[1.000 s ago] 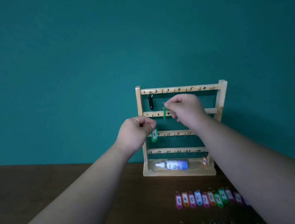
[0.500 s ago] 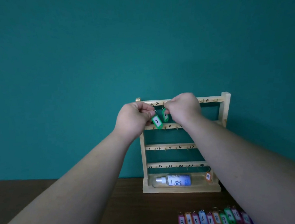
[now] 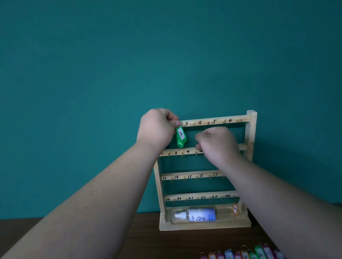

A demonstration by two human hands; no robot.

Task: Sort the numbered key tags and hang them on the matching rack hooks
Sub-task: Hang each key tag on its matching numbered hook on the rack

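A wooden rack (image 3: 253, 134) stands on the brown worktop (image 3: 166, 253), in front of a teal wall (image 3: 158, 47). Black numbers are written on its four rails. The top rail shows 3, 4, 5 and 6. The next one shows 8 and 9. The third shows 14 to 17, and the bottom one shows 19 to 24.

The left grip (image 3: 157, 128) is at 11 o'clock on the rack, up against the top rail. Its fingers pinch the metal ring of a green tag (image 3: 180, 137) marked 2. The tag hangs down just left of the 3.

The right grip (image 3: 219, 143) is curled up at about 2 o'clock on the rack and covers part of the second rail. I cannot tell if it holds anything.

In the tray at 6 o'clock on the rack, a clear spray bottle (image 3: 196, 215) with a blue and white label lies on its side. A small orange tag (image 3: 235, 209) sits at its right end.

At 5 o'clock on the worktop is a row of coloured tags (image 3: 239, 258) marked 3 to 12.
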